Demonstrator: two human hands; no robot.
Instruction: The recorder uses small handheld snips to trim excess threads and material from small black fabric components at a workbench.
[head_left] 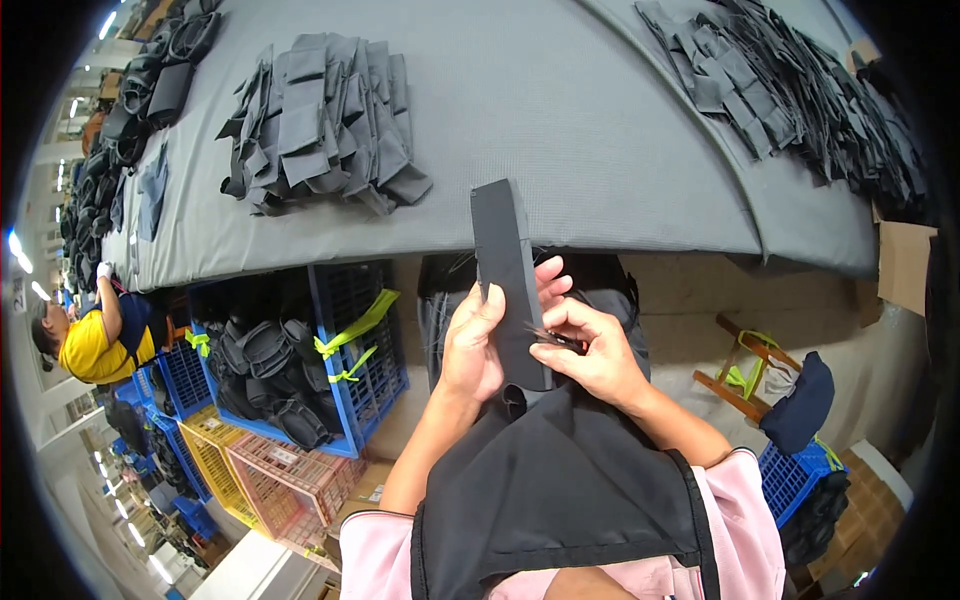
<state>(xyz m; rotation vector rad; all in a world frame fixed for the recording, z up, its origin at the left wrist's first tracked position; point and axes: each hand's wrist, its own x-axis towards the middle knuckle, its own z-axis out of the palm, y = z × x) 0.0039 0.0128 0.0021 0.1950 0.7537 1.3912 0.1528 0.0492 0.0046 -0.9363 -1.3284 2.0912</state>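
A long black fabric piece (507,270) stands nearly upright before me, its far end just over the table's edge. My left hand (474,345) grips its left side, thumb laid on the face. At its right side is my right hand (590,345), its thumb and forefinger closed on a small dark tool, which looks like thread snips (562,341). The tips of the tool touch or nearly touch the fabric's right edge; exactly where is hard to see. Loose threads show near the edges of the piece. Its lower end reaches my black apron (570,480).
The grey-covered table (560,120) bears a heap of dark fabric pieces (320,125) at left and another pile (790,90) at far right. Below left, a blue crate (340,350) holds black items. A wooden stool (745,370) stands right. A person in yellow (100,345) works at far left.
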